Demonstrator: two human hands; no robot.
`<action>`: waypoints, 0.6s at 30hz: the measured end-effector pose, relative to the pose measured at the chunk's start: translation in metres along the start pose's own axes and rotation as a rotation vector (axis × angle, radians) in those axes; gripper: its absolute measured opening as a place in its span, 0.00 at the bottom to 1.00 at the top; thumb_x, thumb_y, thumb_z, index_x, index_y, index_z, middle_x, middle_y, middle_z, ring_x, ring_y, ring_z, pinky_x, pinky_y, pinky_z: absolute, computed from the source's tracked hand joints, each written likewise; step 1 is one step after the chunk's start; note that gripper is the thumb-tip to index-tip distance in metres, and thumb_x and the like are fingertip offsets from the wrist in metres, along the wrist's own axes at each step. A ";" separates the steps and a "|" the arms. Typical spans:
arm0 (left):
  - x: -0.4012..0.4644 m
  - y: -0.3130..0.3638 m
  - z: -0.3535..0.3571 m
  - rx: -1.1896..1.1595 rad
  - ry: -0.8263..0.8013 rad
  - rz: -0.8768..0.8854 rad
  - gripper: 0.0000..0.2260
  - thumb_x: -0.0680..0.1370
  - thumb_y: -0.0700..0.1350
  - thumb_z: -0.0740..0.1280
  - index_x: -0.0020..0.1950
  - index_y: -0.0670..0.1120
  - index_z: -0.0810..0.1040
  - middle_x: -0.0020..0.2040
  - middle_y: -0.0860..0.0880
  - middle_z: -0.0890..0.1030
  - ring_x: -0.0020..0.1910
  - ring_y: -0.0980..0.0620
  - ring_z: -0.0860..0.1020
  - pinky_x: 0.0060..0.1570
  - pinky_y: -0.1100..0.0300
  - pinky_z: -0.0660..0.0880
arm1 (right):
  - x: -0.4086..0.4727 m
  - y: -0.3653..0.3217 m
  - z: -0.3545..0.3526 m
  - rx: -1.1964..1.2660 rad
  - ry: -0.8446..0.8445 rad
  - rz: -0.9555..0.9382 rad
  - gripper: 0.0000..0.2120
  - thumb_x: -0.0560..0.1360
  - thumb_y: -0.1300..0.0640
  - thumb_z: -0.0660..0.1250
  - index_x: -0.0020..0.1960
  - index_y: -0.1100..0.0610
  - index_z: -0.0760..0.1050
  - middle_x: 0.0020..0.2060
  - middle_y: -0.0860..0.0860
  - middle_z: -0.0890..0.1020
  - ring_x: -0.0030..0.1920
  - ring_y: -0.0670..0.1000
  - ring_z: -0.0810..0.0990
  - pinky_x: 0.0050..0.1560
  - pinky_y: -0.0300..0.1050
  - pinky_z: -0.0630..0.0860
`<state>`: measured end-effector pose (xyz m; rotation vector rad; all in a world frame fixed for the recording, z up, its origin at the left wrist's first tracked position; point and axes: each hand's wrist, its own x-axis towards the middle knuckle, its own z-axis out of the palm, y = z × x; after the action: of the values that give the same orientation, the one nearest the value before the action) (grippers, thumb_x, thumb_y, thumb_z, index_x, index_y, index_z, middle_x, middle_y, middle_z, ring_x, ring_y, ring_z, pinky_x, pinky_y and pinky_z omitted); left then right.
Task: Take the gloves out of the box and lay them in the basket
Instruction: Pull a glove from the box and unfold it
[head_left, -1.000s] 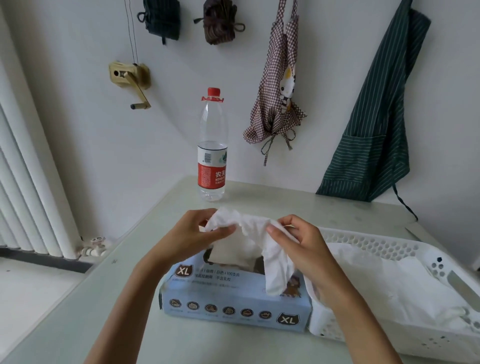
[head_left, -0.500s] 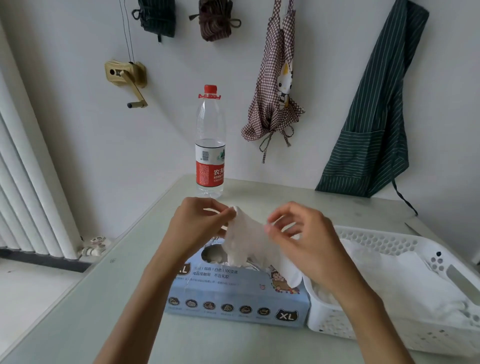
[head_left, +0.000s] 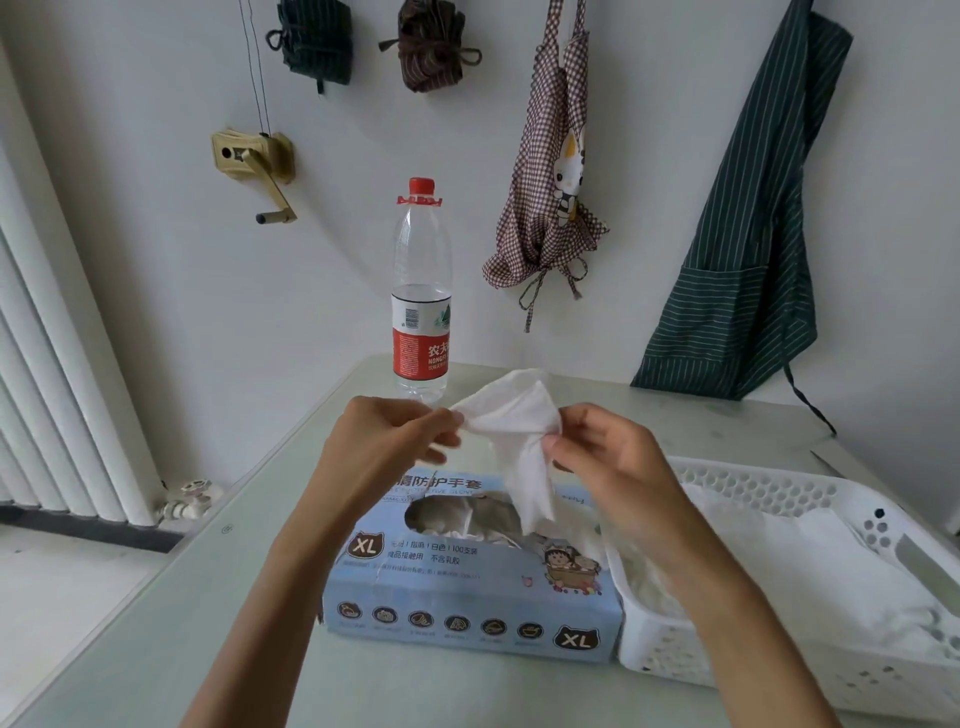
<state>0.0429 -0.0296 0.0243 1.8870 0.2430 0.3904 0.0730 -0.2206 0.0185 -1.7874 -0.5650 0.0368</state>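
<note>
glove (head_left: 511, 431) pinched by left hand (head_left: 384, 447) and right hand (head_left: 605, 462), fingers curled on its edges, above box (head_left: 467, 587) beside basket (head_left: 753, 488); risk: thin film may cling to skin or snag box opening, dragging further gloves out.

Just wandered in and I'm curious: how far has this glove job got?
Partway. White gloves already lie in the white basket. In hand: the left hand and right hand pinch one glove, held above the blue box. Left: laying it in the basket, then pulling out those showing in the box's opening.
</note>
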 end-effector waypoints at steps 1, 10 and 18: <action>0.000 -0.001 -0.002 0.050 0.013 0.070 0.06 0.74 0.47 0.70 0.50 0.49 0.80 0.47 0.54 0.84 0.44 0.59 0.81 0.49 0.59 0.77 | 0.000 -0.002 -0.004 0.020 -0.038 0.000 0.05 0.77 0.61 0.65 0.47 0.54 0.78 0.42 0.44 0.84 0.46 0.42 0.82 0.49 0.35 0.76; -0.008 -0.007 0.010 -0.059 -0.567 0.348 0.28 0.70 0.52 0.74 0.68 0.54 0.70 0.61 0.52 0.78 0.60 0.52 0.77 0.60 0.52 0.76 | -0.012 -0.021 -0.016 0.044 -0.083 -0.061 0.09 0.70 0.51 0.71 0.47 0.55 0.81 0.43 0.53 0.84 0.47 0.56 0.82 0.50 0.49 0.78; -0.010 -0.003 0.016 -0.225 -0.531 0.267 0.13 0.72 0.45 0.68 0.54 0.42 0.80 0.46 0.50 0.85 0.44 0.53 0.84 0.40 0.67 0.77 | -0.017 -0.025 -0.046 0.157 0.031 -0.026 0.11 0.71 0.57 0.69 0.53 0.58 0.76 0.44 0.53 0.85 0.45 0.51 0.84 0.45 0.40 0.80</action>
<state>0.0396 -0.0467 0.0151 1.7321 -0.3960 0.0772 0.0637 -0.2643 0.0509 -1.6250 -0.5482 0.0352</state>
